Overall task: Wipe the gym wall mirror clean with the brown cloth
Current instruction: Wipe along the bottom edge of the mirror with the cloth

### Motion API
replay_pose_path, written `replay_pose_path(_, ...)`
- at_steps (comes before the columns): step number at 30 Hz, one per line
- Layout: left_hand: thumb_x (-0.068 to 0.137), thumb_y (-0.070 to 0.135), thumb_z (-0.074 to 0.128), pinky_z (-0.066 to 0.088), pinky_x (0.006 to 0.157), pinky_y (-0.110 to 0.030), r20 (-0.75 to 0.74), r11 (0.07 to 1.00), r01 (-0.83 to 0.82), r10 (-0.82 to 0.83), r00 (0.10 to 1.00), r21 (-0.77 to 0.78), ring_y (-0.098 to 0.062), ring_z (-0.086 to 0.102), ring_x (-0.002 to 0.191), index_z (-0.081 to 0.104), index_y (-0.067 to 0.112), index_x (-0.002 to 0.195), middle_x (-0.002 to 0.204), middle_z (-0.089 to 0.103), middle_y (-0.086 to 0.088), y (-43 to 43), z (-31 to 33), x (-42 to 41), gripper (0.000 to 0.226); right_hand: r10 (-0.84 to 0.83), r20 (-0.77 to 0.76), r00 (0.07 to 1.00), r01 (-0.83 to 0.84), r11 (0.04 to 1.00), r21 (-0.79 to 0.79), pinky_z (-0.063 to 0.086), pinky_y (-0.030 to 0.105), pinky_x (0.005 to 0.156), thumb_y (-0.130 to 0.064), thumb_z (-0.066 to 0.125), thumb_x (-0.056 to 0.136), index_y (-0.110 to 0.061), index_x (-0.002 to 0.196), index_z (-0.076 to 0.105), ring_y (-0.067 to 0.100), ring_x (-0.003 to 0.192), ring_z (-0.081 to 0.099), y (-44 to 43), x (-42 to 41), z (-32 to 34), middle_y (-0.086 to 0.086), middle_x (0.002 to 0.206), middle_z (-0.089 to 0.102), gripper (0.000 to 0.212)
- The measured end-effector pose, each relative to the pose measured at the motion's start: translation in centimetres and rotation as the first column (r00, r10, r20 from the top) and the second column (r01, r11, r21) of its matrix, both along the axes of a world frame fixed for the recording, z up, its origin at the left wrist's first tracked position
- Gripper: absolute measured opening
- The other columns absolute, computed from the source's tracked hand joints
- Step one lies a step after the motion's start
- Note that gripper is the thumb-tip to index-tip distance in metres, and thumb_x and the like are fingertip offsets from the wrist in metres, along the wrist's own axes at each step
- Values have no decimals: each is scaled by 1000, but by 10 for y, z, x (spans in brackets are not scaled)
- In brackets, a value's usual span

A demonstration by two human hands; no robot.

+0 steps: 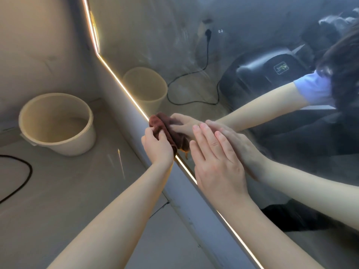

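The wall mirror [194,55] fills the right and upper part of the head view, its glass streaked and hazy, with a lit strip along its slanted edge. My left hand [157,146] grips the bunched brown cloth [155,123] and holds it against the glass right at the mirror's lower edge. Beside it, my right hand [215,164] lies flat on the mirror with straight fingers and holds nothing. Both hands and arms are doubled as reflections in the glass.
A cream bucket [56,123] stands on the floor by the wall at the left, reflected in the mirror. A black cable [23,175] curves across the floor at the far left. A pale frame ledge [194,206] runs below the lit strip.
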State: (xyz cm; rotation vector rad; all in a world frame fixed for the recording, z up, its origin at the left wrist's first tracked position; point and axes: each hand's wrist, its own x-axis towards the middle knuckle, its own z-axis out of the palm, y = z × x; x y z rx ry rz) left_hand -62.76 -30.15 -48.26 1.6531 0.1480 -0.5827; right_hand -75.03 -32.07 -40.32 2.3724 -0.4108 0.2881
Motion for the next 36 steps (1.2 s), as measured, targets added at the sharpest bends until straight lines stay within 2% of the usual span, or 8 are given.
replay_pose_path(7,105,15,44,39,82,-25,-1,1000,0,0,1000,-6,-1,48,78,52,15,102,113,49,-6,-4,1,35,8,23,33,999,-24,999,37,11,37,119,-10,35,94,-10,119,67,25,138,42,-3,44,4,13,144,52,41)
replay_pose_path(14,105,15,44,39,80,-24,3,1000,-6,6,1000,-7,-2,49,79,52,17,102,113,50,-7,-10,-2,78,8,43,9,999,-43,998,53,10,38,119,-10,34,94,-9,118,68,27,139,33,-11,86,0,15,145,51,41)
replay_pose_path(18,105,15,44,42,80,-26,-11,1000,-10,9,1000,-3,-4,51,81,52,16,101,112,52,-7,-13,-8,96,9,34,1,999,-34,998,54,11,37,120,-7,25,98,-8,119,67,26,139,37,-16,107,-2,14,144,52,47)
replay_pose_path(25,106,17,44,48,84,-28,-3,1000,7,-7,1000,16,-4,53,84,51,20,100,114,52,-7,-17,-18,123,9,28,-21,999,-27,999,41,10,38,120,-11,38,95,-6,126,64,26,141,31,-21,133,-5,15,147,47,40)
replay_pose_path(29,105,18,44,40,68,-15,17,998,12,-13,1000,55,-3,51,79,52,20,99,113,52,-6,-21,-23,142,10,23,-4,1000,-23,997,77,11,39,120,-13,46,94,-7,127,63,28,141,34,-22,151,-12,17,148,46,38)
replay_pose_path(33,105,18,44,47,85,-28,17,995,-68,66,998,73,-8,53,85,49,21,102,117,52,-8,-31,-28,167,6,20,30,999,-24,992,128,11,38,120,-13,40,95,-8,126,65,28,139,42,-23,162,-19,18,146,49,40)
replay_pose_path(36,105,19,44,50,93,-34,6,990,-115,115,993,81,-19,58,98,48,22,105,120,54,-9,-38,-30,187,5,24,33,999,-28,990,139,11,38,120,-12,39,96,-7,124,65,28,139,42,-25,163,-21,18,146,48,39)
